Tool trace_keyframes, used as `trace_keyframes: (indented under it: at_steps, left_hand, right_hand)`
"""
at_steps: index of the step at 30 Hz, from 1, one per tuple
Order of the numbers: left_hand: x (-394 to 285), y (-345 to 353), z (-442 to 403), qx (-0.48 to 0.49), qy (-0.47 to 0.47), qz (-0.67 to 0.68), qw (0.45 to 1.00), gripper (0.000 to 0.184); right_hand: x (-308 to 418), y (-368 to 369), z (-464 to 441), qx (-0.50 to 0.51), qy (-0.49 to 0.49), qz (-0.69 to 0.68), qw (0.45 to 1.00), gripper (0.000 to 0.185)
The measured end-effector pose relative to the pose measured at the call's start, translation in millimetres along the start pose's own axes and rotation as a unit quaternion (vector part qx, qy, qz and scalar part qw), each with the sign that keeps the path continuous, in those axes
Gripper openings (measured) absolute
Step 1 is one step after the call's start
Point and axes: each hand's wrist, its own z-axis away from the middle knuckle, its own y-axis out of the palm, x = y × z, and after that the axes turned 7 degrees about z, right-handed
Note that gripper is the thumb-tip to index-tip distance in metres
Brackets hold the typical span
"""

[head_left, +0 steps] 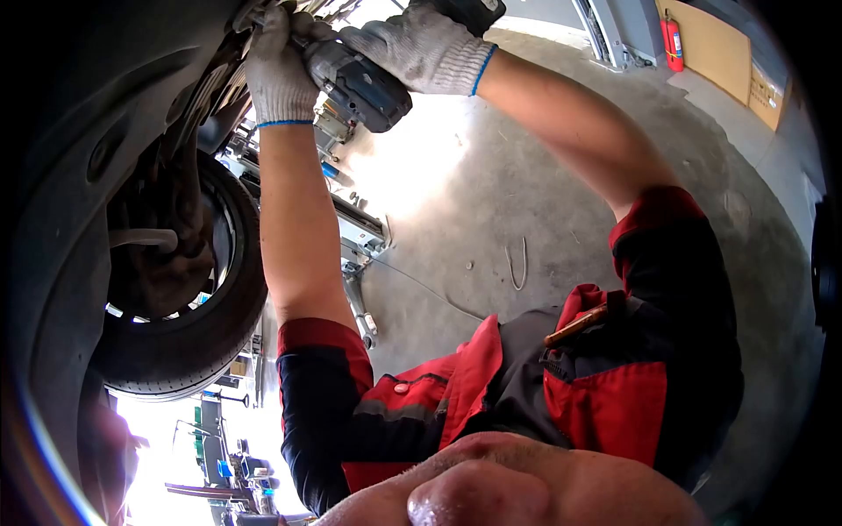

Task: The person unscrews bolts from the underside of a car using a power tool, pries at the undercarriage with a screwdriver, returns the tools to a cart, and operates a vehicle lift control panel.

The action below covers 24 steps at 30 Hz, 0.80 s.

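Note:
My right hand point(417, 48), in a white knit glove with a blue cuff edge, is closed around the handle of a dark cordless impact wrench point(358, 86). The tool's battery end point(469, 12) sticks out past that hand at the top edge. At the wrench's front end, my left hand point(279, 66), gloved the same way, is closed with its fingers around the nose. Both hands are raised close to the car's underside point(132, 53). Fingers and the frame's top edge hide the tool's tip and whatever it touches.
To the left hangs a car wheel point(241, 289) with suspension parts beside it. Lift equipment point(360, 223) stands beyond my left arm. A cord point(421, 285) and a bent strip point(517, 267) lie on the concrete floor point(561, 219). A fire extinguisher point(673, 42) is at the back right.

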Motion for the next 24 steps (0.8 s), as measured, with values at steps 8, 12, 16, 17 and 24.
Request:
trace_keyframes:
  at_steps: [8,12,16,17,24]
  left_hand:
    - [-8.2,41.3,-0.3,-0.110,0.047,-0.099,0.988,0.012]
    - [-10.1,42.5,-5.3,-0.118,0.052,-0.133,0.983,0.014]
    - [-14.0,52.9,-4.0,-0.136,0.060,-0.167,0.975,0.013]
    - [-13.9,56.9,-3.7,-0.134,0.068,-0.170,0.974,0.013]
    - [-15.3,48.2,-10.7,-0.097,0.055,-0.128,0.985,0.012]
  right_hand:
    - [-3.4,-6.1,5.7,0.006,-0.074,0.217,0.973,0.057]
    - [0.0,-6.8,5.3,0.002,-0.072,0.228,0.971,0.053]
    - [-1.9,-20.6,6.5,-0.037,-0.063,0.150,0.986,0.045]
    - [-3.0,-21.6,6.4,-0.047,-0.065,0.152,0.985,0.043]
    - [-2.0,-29.5,6.2,0.023,-0.059,0.188,0.980,0.058]
